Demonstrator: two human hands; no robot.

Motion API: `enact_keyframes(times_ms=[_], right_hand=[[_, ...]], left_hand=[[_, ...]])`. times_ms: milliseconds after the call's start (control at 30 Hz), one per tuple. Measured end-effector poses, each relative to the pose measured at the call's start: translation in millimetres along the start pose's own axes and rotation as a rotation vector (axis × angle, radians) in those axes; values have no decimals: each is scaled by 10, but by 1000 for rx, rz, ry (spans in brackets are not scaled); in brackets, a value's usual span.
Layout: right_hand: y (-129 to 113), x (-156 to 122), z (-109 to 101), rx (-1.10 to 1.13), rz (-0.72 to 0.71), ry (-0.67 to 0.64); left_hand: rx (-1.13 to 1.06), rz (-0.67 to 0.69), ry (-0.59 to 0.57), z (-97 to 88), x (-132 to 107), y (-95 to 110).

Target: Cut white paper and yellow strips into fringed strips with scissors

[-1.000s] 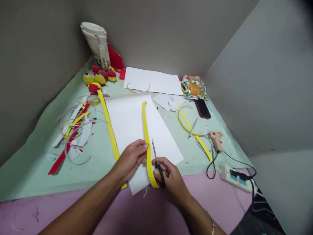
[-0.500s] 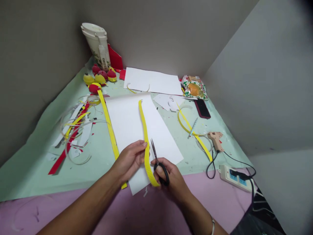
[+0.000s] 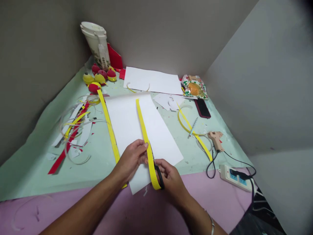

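My left hand (image 3: 134,155) pinches a long yellow paper strip (image 3: 143,129) partway along, thumb on top. The strip runs up over a white sheet (image 3: 127,120), and its near end, marked with fine crosswise lines, curls toward my right hand (image 3: 171,178). In that right hand is a pair of scissors (image 3: 159,176) with black handles, its blades lying along the strip's right edge, partly hidden by it. Whether the blades are apart I cannot tell. Another yellow strip (image 3: 107,120) lies along the left edge of the white sheet.
Paper scraps and a red strip (image 3: 60,161) lie on the left. Red and yellow round pieces (image 3: 99,78) sit by a white bucket (image 3: 94,39). On the right are a phone (image 3: 202,108), a pen (image 3: 193,127), a glue gun (image 3: 215,141) and a power strip (image 3: 236,179).
The scissors have moved left against the yellow strip, which now covers part of them. The strip's far end has shifted slightly left and straightened.
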State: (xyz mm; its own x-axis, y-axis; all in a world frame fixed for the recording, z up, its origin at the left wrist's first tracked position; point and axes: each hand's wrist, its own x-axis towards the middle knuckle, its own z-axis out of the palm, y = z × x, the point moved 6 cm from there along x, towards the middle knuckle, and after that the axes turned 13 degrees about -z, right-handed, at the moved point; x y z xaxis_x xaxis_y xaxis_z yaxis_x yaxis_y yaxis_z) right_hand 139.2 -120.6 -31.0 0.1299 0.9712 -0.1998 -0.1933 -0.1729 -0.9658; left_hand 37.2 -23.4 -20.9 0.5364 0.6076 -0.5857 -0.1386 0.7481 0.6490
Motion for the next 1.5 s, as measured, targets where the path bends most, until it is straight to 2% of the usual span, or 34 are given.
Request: enact_keyframes(times_ms=[333,633,800,1300,1500], right_hand=[[31,0,-16,-68,-34,-10],[19,17,61,25,-27,-5],[41,20,47,-9,-42,-6],[-66,39,123,-16,-28,-11],[-61,86,-2,25,7,106]], left_hand=[[4,1,-8,-7,15,-12],[26,-4,-19,-23,21,-46],[41,-1,-23,-22,21,-53],[59,-18,-12,-19,-1,-61],[84,-6,-1,6,-28,-36]])
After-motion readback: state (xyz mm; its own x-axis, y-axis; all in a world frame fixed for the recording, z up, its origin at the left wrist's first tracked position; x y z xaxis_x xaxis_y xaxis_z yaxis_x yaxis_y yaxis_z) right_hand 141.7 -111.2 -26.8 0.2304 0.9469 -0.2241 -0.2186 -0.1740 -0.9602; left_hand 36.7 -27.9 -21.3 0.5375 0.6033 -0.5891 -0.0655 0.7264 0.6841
